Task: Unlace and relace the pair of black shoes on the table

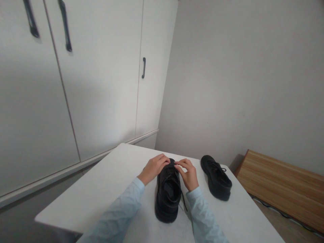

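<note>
A black lace-up shoe (167, 202) sits on a white table, its heel towards me and its toe pointing away. My left hand (155, 167) is at the left of the toe end, thumb and fingers closed together over the upper. From the right, my right hand (188, 172) pinches with thumb and forefinger near the front of the lacing. Whatever is between the fingertips is too small to make out. A loose black shoelace end (184, 202) hangs down the shoe's right side. The second black shoe (218, 179) stands apart to the right, its laces on top.
Under the shoes is the white table (101, 199), its far edge close to the grey wall (240, 84). White cabinet doors (106, 84) with dark handles rise at the left. A wood-grain panel (280, 185) slopes at the right, with a cable along its lower edge.
</note>
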The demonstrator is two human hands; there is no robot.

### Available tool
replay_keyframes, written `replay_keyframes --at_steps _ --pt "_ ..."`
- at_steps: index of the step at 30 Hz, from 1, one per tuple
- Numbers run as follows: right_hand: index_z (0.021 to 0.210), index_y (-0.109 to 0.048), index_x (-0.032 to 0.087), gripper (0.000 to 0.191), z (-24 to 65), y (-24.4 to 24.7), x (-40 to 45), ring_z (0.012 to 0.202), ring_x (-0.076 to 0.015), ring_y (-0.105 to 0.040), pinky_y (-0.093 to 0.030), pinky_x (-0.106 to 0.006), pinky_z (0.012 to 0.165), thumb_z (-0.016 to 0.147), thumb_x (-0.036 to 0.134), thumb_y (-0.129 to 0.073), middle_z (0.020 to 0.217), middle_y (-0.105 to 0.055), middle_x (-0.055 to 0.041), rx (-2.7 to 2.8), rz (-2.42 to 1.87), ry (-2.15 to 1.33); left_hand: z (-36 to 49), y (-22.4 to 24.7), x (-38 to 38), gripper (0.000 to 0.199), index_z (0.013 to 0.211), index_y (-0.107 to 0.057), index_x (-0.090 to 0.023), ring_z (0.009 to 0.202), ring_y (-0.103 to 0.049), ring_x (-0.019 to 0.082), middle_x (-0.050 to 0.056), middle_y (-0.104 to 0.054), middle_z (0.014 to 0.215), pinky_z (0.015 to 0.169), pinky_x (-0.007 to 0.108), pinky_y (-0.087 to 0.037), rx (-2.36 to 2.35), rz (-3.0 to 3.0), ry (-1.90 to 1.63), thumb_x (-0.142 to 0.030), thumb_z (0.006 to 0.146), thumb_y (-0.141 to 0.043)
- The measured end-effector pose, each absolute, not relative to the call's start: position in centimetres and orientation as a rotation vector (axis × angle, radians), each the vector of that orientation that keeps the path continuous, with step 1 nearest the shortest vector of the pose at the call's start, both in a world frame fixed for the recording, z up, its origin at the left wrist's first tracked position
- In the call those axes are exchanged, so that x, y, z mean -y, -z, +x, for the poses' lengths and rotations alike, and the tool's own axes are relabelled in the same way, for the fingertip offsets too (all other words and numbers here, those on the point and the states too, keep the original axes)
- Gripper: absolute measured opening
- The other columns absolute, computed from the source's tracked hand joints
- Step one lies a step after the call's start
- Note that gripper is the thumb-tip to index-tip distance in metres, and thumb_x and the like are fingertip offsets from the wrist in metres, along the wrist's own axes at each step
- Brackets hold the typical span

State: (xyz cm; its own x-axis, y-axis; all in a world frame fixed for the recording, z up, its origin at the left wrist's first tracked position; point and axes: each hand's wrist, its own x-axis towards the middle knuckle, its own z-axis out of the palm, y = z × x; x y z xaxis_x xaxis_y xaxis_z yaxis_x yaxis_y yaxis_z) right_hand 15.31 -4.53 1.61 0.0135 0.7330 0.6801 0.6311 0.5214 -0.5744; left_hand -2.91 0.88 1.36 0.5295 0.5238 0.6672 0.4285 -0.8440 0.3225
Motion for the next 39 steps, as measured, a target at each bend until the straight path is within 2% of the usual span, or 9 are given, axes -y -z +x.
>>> replay_keyframes --at_steps 7,13,18,25,31,35,39 --pt "0.079 -0.073 0.022 0.018 15.4 -1.3 4.6 0.072 -0.0195 -0.051 -0.043 -0.032 0.066 0.083 0.029 -0.057 0.070 -0.060 -0.0047 1.758 -1.203 0.009 -1.7 -2.1 -0.7 0.020 0.089 -0.063 -0.019 0.084 -0.057 0.014 0.002 -0.062 0.084 0.076 0.023 -0.044 -0.679 2.719 -1.187 -0.026 0.091 -0.045" --pt "0.080 -0.071 0.019 0.015 15.5 -1.6 4.6 0.063 -0.0147 -0.051 -0.043 -0.027 0.060 0.081 0.028 -0.059 0.071 -0.058 -0.0026 1.674 -1.134 -0.194 -1.0 -3.9 -0.8 0.015 0.086 -0.065 -0.020 0.083 -0.058 0.014 0.001 -0.066 0.085 0.077 0.023 -0.043 -0.646 2.645 -1.208 -0.027 0.087 -0.052" --pt "0.072 -0.067 0.018 0.014 16.1 -1.6 4.4 0.062 -0.0140 -0.051 -0.042 -0.026 0.060 0.076 0.030 -0.062 0.068 -0.061 -0.0018 1.576 -1.140 -0.291 0.2 -4.6 -0.6 0.013 0.085 -0.066 -0.020 0.081 -0.059 0.014 0.001 -0.066 0.082 0.076 0.023 -0.044 -0.628 2.579 -1.199 -0.027 0.085 -0.055" --pt "0.069 -0.059 0.017 0.017 17.3 -1.7 3.9 0.055 -0.0139 -0.054 -0.039 -0.024 0.051 0.065 0.031 -0.068 0.062 -0.065 -0.0024 1.233 -1.084 -0.614 -0.1 -2.9 -1.2 0.011 0.092 -0.063 -0.020 0.088 -0.059 0.015 0.002 -0.065 0.090 0.081 0.025 -0.044 -0.609 2.427 -1.199 -0.019 0.084 -0.056" --pt "0.070 -0.056 0.016 0.026 19.1 -1.0 3.7 0.044 -0.0086 -0.047 -0.037 -0.023 0.047 0.057 0.030 -0.073 0.061 -0.069 -0.0046 1.026 -1.130 -0.907 -0.9 -1.6 -1.9 0.012 0.089 -0.062 -0.019 0.087 -0.057 0.016 0.004 -0.060 0.093 0.081 0.028 -0.045 -0.722 2.346 -1.235 -0.014 0.082 -0.054" --pt "0.069 -0.061 0.013 0.028 19.6 -0.5 3.6 0.043 -0.0070 -0.046 -0.036 -0.021 0.046 0.055 0.032 -0.076 0.064 -0.070 -0.0066 1.121 -1.253 -1.080 -1.1 -1.4 -1.8 0.007 0.086 -0.064 -0.020 0.095 -0.054 0.018 0.004 -0.058 0.095 0.088 0.031 -0.041 -0.736 2.381 -1.224 -0.020 0.080 -0.060" --pt "0.065 -0.064 0.013 0.028 19.4 -0.3 3.4 0.040 -0.0059 -0.044 -0.033 -0.020 0.043 0.053 0.036 -0.076 0.057 -0.067 -0.0018 1.193 -1.349 -1.080 -1.3 -1.3 -1.7 0.010 0.079 -0.069 -0.023 0.100 -0.051 0.019 0.003 -0.058 0.100 0.091 0.033 -0.039 -0.693 2.469 -1.117 -0.032 0.073 -0.069"
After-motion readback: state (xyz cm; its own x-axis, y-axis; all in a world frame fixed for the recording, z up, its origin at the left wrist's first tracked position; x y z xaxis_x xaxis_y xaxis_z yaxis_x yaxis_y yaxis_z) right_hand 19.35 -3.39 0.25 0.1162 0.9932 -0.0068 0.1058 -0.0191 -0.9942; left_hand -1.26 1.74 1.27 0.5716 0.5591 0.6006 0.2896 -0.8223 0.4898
